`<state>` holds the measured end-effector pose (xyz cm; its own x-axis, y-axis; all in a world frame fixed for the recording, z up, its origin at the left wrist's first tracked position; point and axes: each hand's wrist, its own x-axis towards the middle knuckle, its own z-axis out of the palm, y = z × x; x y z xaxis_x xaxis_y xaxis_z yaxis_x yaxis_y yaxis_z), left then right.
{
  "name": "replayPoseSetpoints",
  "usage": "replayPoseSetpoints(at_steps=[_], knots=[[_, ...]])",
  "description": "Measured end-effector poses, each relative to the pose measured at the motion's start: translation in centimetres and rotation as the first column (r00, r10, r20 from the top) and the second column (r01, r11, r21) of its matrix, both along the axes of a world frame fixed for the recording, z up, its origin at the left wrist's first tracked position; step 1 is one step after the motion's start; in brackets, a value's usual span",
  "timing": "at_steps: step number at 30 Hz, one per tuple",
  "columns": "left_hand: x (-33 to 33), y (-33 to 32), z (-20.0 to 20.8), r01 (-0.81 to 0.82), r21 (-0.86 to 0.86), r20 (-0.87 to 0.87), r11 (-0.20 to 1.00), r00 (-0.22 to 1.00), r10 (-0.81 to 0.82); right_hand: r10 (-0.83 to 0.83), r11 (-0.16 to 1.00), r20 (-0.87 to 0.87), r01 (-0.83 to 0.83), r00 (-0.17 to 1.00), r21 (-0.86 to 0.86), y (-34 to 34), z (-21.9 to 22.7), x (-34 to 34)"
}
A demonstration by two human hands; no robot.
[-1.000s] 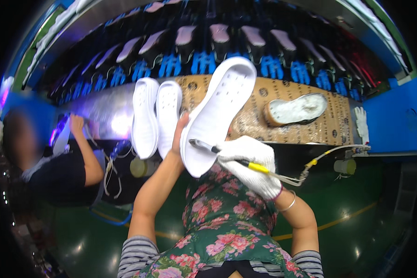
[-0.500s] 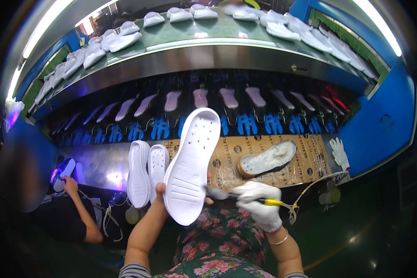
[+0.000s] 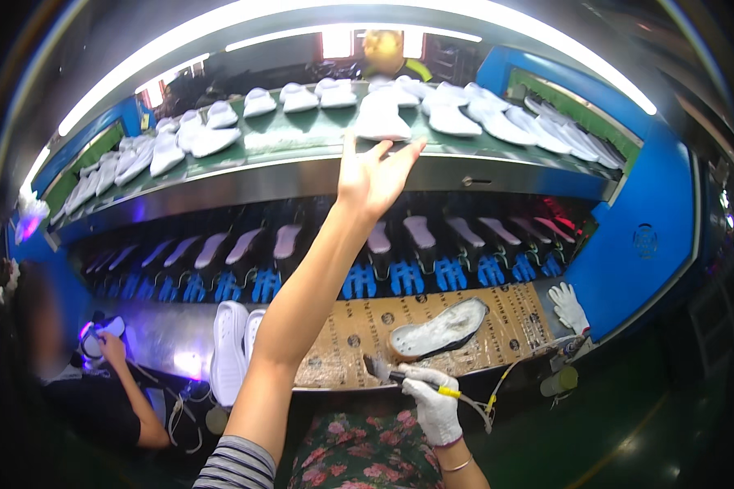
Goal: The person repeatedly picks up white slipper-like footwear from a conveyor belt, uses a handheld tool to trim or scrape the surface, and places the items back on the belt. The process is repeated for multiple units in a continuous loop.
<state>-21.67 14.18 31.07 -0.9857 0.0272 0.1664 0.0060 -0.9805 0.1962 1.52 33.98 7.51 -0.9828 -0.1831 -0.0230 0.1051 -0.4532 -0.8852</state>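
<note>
On the green belt (image 3: pixel 281 140), at its near edge by the middle, head view: white sole (image 3: pixel 383 124) just beyond the left hand (image 3: pixel 369 181). Left hand bare, fingers spread wide, no grip on anything; fingertip contact with the sole, can't tell. More white shoe parts (image 3: pixel 458 121) run along the belt both sides.

Right hand (image 3: pixel 434 407), gloved, closed around a brush (image 3: pixel 395 376), bristles at the near edge of the bench (image 3: pixel 167 330), over the cardboard (image 3: pixel 514 326). Contact there unclear. Brown-and-white sole form (image 3: pixel 440 328) lies on the cardboard, just beyond the brush. Two white soles (image 3: pixel 230 350) left of the cardboard, one partly behind the forearm. Loose glove (image 3: pixel 567 308) at the bench's right end.
</note>
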Motion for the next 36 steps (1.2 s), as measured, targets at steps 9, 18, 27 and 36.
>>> replayPoseSetpoints(at_steps=[9,18,27,36], knots=[[-8.3,-6.2,-0.2,-0.461,-0.492,-0.821,-0.738,0.527,0.218,-0.053,0.989,0.253,0.086,0.966,-0.121,1.8,-3.2,1.6],[-14.1,-8.2,0.1,-0.399,-0.619,-0.675,-0.676,0.711,0.198,-0.075,0.989,0.271,0.105,0.96,-0.099,1.1,-3.9,1.7],[-3.6,-29.3,2.4,0.446,-0.047,-0.809,-0.894,0.508,0.295,-0.027,0.993,0.306,0.061,0.952,-0.102,-1.3,-4.6,1.7],[21.8,-28.9,-4.7,-0.703,-0.463,-0.853,-0.539,0.188,0.487,-0.009,0.993,0.221,0.035,0.975,-0.114,-3.6,-3.1,-0.4]])
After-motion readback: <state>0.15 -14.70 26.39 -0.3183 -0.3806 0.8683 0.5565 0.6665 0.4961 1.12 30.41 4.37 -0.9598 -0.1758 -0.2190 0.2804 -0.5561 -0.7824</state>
